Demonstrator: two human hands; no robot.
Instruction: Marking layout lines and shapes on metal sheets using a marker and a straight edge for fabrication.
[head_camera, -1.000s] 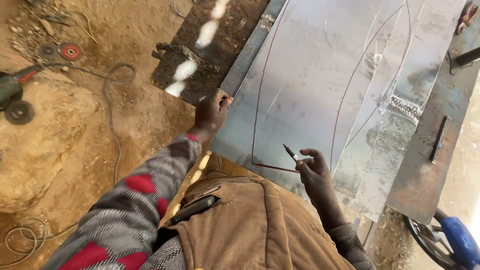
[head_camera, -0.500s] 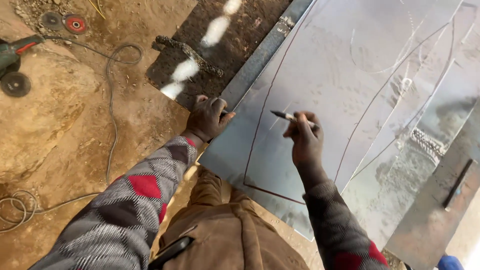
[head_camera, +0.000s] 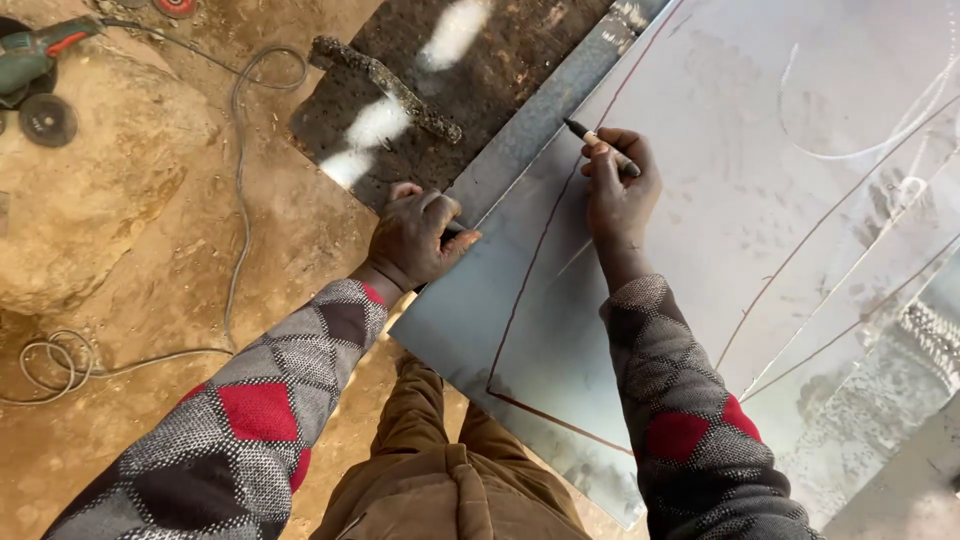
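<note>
Head view: right hand (head_camera: 618, 190) fingers grip one marker (head_camera: 598, 142); left hand (head_camera: 415, 238), seemingly open-fingered, presses one metal sheet (head_camera: 760, 180).

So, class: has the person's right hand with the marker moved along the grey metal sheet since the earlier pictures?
Yes. The right hand with the marker has moved up the dark drawn line, away from the line's lower corner on the grey metal sheet.

Metal sheet (head_camera: 760, 180): runs off the top and right edges. Marker (head_camera: 598, 143): barrel mostly buried in the right hand (head_camera: 618, 190). Angle grinder (head_camera: 35, 60): cut by the left edge. Red disc (head_camera: 175, 6): cropped at top. Left hand (head_camera: 415, 240) covers the sheet's edge.
</note>
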